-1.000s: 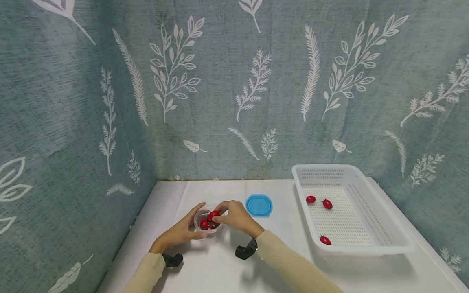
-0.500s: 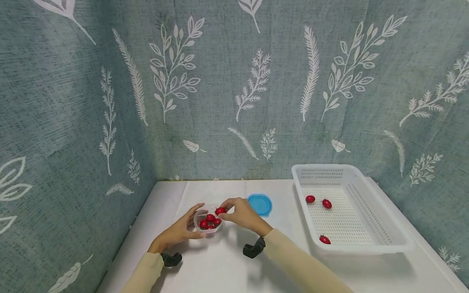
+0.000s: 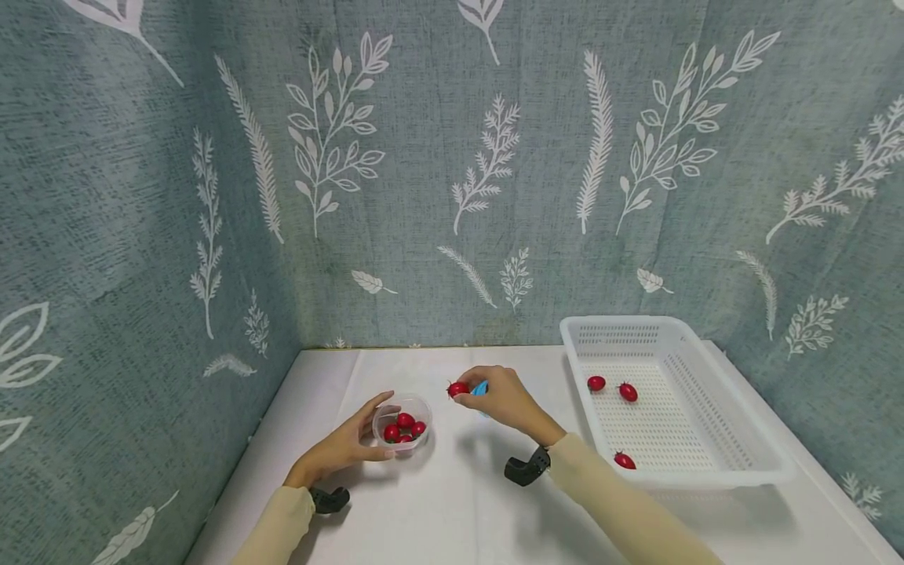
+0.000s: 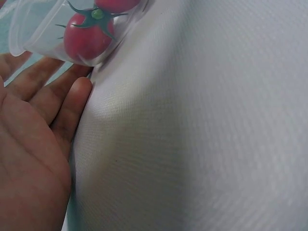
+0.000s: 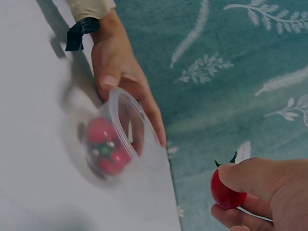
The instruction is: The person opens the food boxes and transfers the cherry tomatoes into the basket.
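My left hand (image 3: 344, 447) holds a small clear plastic tub (image 3: 426, 410) on the white table, thumb on the near side and fingers around the far side. Several red cherry tomatoes (image 3: 406, 421) lie in the tub. To the right of it, above the table, my right hand (image 3: 510, 399) pinches one cherry tomato (image 3: 458, 389) between thumb and fingers. Its green stem end shows in the right wrist view, where the tomato (image 5: 226, 191) is apart from the tub (image 5: 119, 113). A blue lid (image 3: 481, 388) is mostly hidden behind my right hand.
A large white perforated basket (image 3: 678, 480) stands at the right of the table. Inside it lie three cherry tomatoes, two near the back (image 3: 628, 392) and one near the front left (image 3: 625, 461). Patterned cloth (image 3: 424, 196) hangs behind and at both sides.
My right hand has lifted a cherry tomato out of the tub and carried it to the right, now covering most of the blue lid. My left hand has stayed at the tub.
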Motion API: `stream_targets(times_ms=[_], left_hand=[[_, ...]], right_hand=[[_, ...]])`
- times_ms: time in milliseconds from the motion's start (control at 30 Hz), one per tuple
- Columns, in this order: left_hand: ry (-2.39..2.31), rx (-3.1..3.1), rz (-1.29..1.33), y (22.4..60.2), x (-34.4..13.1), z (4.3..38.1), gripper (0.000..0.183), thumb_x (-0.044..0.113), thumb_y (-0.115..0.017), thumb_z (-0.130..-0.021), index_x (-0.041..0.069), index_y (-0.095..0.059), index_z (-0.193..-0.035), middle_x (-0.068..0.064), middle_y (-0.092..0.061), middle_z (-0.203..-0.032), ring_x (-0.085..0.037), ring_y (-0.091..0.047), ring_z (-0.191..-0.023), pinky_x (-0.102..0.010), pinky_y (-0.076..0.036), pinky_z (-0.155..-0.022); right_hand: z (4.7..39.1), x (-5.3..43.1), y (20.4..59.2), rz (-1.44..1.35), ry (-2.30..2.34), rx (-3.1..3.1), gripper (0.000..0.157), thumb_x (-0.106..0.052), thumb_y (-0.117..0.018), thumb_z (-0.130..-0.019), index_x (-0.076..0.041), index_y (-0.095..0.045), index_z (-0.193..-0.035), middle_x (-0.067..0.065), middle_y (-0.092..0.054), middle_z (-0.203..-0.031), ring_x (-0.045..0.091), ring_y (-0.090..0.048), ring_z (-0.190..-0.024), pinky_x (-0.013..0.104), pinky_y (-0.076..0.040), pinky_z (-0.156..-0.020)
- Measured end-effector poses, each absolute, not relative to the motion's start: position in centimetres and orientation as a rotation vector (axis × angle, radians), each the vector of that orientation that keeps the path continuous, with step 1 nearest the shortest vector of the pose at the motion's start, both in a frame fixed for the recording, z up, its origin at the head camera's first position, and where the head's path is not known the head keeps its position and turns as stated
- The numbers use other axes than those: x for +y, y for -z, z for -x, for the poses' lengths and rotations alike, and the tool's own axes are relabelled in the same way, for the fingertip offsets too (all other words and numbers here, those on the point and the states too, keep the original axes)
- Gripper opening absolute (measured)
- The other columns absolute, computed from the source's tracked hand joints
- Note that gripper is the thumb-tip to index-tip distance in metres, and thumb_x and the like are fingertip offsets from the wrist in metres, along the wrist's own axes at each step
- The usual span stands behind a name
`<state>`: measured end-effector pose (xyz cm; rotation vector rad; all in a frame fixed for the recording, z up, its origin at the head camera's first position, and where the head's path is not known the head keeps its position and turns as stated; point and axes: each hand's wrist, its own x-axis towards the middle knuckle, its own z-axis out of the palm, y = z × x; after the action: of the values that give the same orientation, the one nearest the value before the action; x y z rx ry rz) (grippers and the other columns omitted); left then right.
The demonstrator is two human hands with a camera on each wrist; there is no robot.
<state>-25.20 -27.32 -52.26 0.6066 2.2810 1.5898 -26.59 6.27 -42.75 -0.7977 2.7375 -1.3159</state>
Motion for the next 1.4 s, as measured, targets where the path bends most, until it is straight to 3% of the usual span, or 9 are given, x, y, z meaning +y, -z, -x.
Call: stream_targets(times_ms=[200,500,667,1000,1400], left_hand=[[-1.588,2.269,-0.607,52.3,-27.4,25.3,0.107,0.017,-0.084,-0.088,0.019,-0.012,-0.167,-0.018,-0.016,-0.169,-0.043,-0.017,-0.153,-0.062,-0.017,-0.119],[-1.571,2.26,-0.648,52.1,-27.4,25.4,0.106,0.014,-0.083,-0.089,0.014,-0.011,-0.166,-0.02,-0.029,-0.164,-0.041,-0.023,-0.152,-0.061,-0.019,-0.118],[-1.541,2.279,-0.626,51.9,-27.3,25.5,0.106,0.016,-0.083,-0.089,0.013,-0.011,-0.166,-0.02,-0.028,-0.164,-0.042,-0.021,-0.152,-0.062,-0.019,-0.118],[-1.552,2.269,-0.601,51.9,-27.4,25.3,0.107,0.017,-0.084,-0.088,0.022,-0.012,-0.167,-0.019,-0.02,-0.168,-0.043,-0.007,-0.155,-0.065,-0.014,-0.118],[-1.545,2.275,-0.61,52.2,-27.3,25.8,0.105,0.017,-0.084,-0.088,0.027,-0.015,-0.166,-0.018,-0.007,-0.17,-0.044,-0.01,-0.154,-0.064,-0.018,-0.118]], right_hand=[[26.9,8.5,42.6,0.716,1.312,2.802,0.022,-0.032,-0.08,-0.092,-0.018,-0.078,-0.109,-0.009,-0.072,-0.093,0.012,-0.063,-0.087,0.035,-0.051,-0.076],[27.2,12.1,41.8,0.681,1.345,2.84,0.024,-0.033,-0.08,-0.092,-0.016,-0.078,-0.11,-0.005,-0.073,-0.097,0.019,-0.061,-0.087,0.035,-0.048,-0.073],[27.2,14.0,41.5,0.603,1.336,2.872,0.029,-0.033,-0.08,-0.092,-0.014,-0.078,-0.113,-0.002,-0.073,-0.1,0.02,-0.06,-0.086,0.035,-0.049,-0.071],[26.9,17.8,41.1,0.483,1.298,2.939,0.032,-0.031,-0.08,-0.092,-0.011,-0.077,-0.116,0.005,-0.073,-0.104,0.022,-0.058,-0.077,0.035,-0.047,-0.065],[26.4,22.0,41.2,0.354,1.323,2.936,0.04,-0.035,-0.078,-0.094,-0.008,-0.073,-0.123,0.008,-0.073,-0.112,0.022,-0.067,-0.088,0.034,-0.055,-0.066]])
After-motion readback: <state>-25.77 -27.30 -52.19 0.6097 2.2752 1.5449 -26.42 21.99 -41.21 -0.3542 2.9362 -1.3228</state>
